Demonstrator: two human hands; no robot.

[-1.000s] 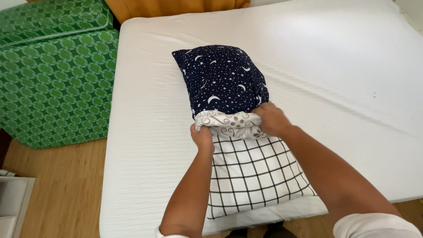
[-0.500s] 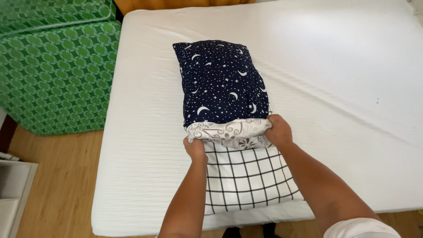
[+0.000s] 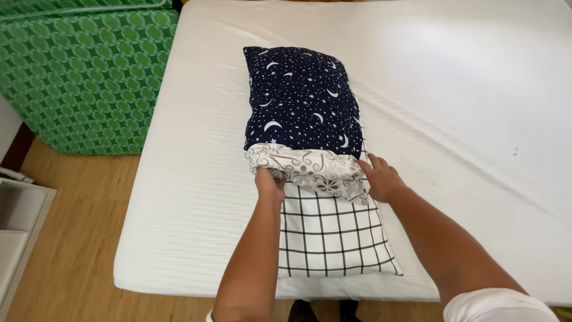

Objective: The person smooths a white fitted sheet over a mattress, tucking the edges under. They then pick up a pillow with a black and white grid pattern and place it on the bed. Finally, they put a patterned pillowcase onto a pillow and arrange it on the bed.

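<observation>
A pillow lies on the white mattress (image 3: 465,107). Its far part is covered by a dark blue pillowcase with stars and moons (image 3: 301,98). Below that shows a pale band of pillow with a swirly grey print (image 3: 310,170). Nearer me lies a white cloth with a black grid pattern (image 3: 330,235). My left hand (image 3: 269,182) grips the left end of the pale band. My right hand (image 3: 381,177) holds its right end, fingers curled on the cloth.
A green patterned folded mattress (image 3: 83,77) stands to the left of the bed. Wooden floor (image 3: 71,250) runs along the left side, with a white shelf unit (image 3: 18,220) at the far left edge.
The dark blue case now lies farther up the pillow, and more of the grid cloth shows below my hands. My hands have spread slightly apart along the pale band.
</observation>
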